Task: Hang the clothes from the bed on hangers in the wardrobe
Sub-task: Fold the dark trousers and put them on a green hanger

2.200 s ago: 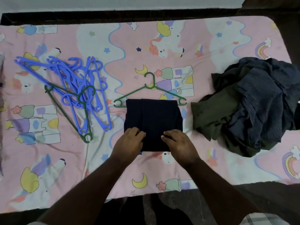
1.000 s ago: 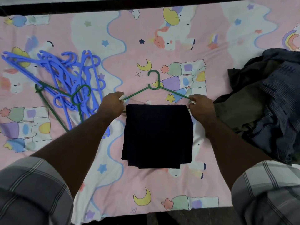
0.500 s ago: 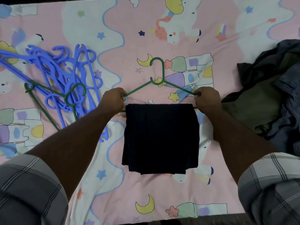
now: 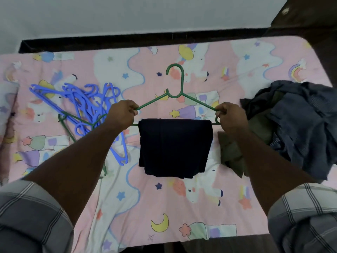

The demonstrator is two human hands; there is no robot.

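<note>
A green hanger (image 4: 179, 88) is held up above the bed, hook pointing away from me. A folded dark navy garment (image 4: 175, 147) hangs draped over its bottom bar. My left hand (image 4: 122, 114) grips the hanger's left shoulder end, and my right hand (image 4: 229, 115) grips the right end. A pile of crumpled clothes (image 4: 295, 125), dark blue striped and olive green, lies on the bed at the right.
Several blue hangers (image 4: 82, 105) and a green one lie tangled on the left of the bed. The pink cartoon-print bedsheet (image 4: 164, 207) covers the mattress. A dark bed frame (image 4: 127, 37) and grey wall lie beyond. Dark furniture (image 4: 310, 15) stands at top right.
Both hands moved from the garment's lower edge to the hanger's ends, then lifted hanger and garment off the bed. The view has tilted up, showing the wall.
</note>
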